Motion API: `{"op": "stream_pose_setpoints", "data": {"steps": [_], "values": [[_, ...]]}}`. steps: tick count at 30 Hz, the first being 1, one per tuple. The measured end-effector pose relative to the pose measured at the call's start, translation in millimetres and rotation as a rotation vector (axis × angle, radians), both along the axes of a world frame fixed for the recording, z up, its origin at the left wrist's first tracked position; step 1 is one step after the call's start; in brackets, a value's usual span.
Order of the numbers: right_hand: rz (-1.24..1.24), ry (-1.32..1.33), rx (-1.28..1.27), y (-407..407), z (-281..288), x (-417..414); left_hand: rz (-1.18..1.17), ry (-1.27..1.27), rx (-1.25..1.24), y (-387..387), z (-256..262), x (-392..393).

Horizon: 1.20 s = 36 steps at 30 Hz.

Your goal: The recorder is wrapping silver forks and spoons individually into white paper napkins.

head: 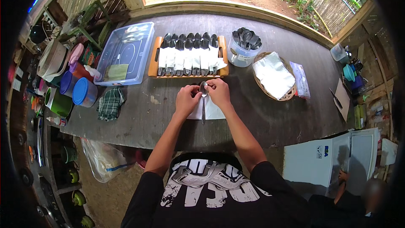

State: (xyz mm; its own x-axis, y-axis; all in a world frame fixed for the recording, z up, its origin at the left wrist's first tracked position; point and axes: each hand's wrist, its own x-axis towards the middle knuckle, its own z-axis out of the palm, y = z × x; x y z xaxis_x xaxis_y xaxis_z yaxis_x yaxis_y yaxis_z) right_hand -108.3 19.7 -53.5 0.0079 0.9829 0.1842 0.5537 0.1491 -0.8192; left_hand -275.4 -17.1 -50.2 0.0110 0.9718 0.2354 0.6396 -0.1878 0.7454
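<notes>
A metal spoon (203, 109) lies bowl-away over a white paper napkin (215, 111) on the dark table. My left hand (188, 97) pinches it from the left near the neck, and my right hand (219, 92) has its thumb and fingers on the bowl. Whether another utensil lies beneath the spoon is hidden. Just beyond my hands, an orange-brown tray (223, 46) holds rows of cutlery wrapped in white napkins (188, 59). A clear plastic tub (242, 57) of loose spoons and forks (246, 39) stands to its right.
At right, a wicker basket (268, 94) holds napkins (274, 76) beside a plastic packet (300, 79). A clear plastic bin (142, 47), a checked cloth (110, 104) and a blue-lidded container (84, 92) stand left. A knife (336, 98) lies far right. Another person (345, 202) is at lower right.
</notes>
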Motion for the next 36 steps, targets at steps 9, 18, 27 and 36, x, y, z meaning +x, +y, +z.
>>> {"op": "stream_pose_setpoints", "data": {"steps": [9,18,27,36], "values": [[-0.093,0.132,0.224,-4.3,44.6,31.3,0.066,-0.196,0.166,21.0,30.0,26.5],[-0.383,-0.153,0.524,107.0,111.8,142.2,-0.237,-0.146,0.430,122.3,111.1,133.6],[-0.356,-0.268,0.462,131.0,112.2,150.6,-0.237,0.101,0.318,170.6,102.8,175.8],[-0.261,-0.055,0.456,118.6,135.7,152.2,-0.253,-0.098,0.374,163.7,117.2,169.0]]}}
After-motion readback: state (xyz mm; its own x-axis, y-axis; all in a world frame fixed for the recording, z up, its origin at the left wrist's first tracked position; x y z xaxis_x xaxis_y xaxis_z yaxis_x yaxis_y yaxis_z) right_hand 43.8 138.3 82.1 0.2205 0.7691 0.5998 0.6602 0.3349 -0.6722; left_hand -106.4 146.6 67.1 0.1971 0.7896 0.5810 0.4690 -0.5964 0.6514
